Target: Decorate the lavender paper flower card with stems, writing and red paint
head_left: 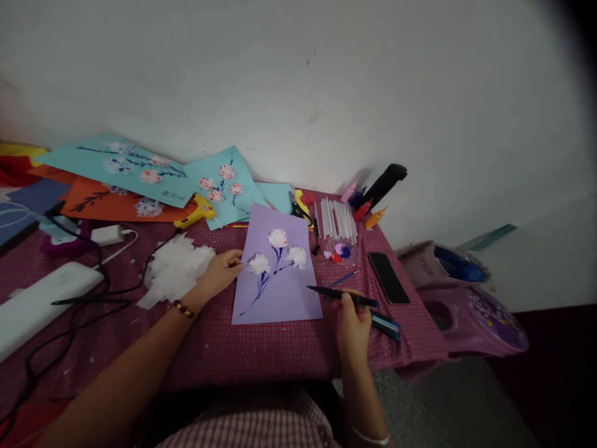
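Observation:
A purple sheet of paper (280,305) lies on the table, bearing white puffy flowers (278,238) and dark blue painted stems (261,287). My left hand (224,269) is at its left edge, fingers curled and gripping the paper's side. Off the paper's lower right, my right hand (353,320) grips a black marker pen (333,292), its tip pointing left over the sheet. A blue object (386,326), partly behind that hand, sits beside it; its kind is unclear. Close to my left wrist is a pile of white tissue pieces (175,267).
Left are a yellow glue gun (196,211), black cable (105,274) and white power strip (51,295). Flower-decorated blue sheets (200,180) lean at the back. Scissors (298,208), white sticks (340,218), a paint palette (339,251), paint tubes (375,218), a phone (388,278) and a pink stool (466,320) are right.

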`<action>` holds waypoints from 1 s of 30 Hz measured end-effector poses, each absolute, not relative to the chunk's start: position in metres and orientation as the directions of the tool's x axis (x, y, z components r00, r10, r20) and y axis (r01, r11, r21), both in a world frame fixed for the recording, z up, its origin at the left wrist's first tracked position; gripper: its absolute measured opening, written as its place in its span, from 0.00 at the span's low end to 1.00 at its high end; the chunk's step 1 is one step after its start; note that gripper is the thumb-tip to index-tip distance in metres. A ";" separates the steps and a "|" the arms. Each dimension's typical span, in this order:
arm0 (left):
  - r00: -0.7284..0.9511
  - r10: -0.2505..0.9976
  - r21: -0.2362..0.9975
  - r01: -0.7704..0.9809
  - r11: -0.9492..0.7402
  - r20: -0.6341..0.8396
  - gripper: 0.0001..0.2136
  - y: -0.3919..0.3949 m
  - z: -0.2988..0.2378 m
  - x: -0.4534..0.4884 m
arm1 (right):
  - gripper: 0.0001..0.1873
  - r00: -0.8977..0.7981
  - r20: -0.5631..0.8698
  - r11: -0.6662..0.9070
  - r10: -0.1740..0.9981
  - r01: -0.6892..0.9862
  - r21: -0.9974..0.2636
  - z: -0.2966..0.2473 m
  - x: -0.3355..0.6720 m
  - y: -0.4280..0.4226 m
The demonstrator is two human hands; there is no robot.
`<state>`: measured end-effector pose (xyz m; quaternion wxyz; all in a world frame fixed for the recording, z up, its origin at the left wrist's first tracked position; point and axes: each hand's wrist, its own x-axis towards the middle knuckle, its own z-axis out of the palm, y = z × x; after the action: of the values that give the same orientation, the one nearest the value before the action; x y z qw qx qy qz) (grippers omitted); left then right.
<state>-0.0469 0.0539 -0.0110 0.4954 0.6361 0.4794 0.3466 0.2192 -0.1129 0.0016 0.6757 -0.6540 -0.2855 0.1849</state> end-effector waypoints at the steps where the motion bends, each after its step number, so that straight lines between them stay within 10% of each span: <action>1: 0.296 0.954 0.963 0.267 -0.047 -0.036 0.12 0.054 -0.011 -0.047 | 0.09 0.786 0.158 0.090 0.598 0.130 -0.987 0.006 0.230 -0.111; 30: 0.258 0.966 0.928 0.359 -0.094 -0.002 0.12 0.055 -0.016 -0.048 | 0.16 0.724 0.333 0.018 0.605 0.405 -0.914 0.000 0.360 -0.027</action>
<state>-0.0478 0.0552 -0.0159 0.4449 0.6564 0.5049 0.3409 0.3601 -0.0265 -0.0003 0.6142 -0.6961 -0.3628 0.0813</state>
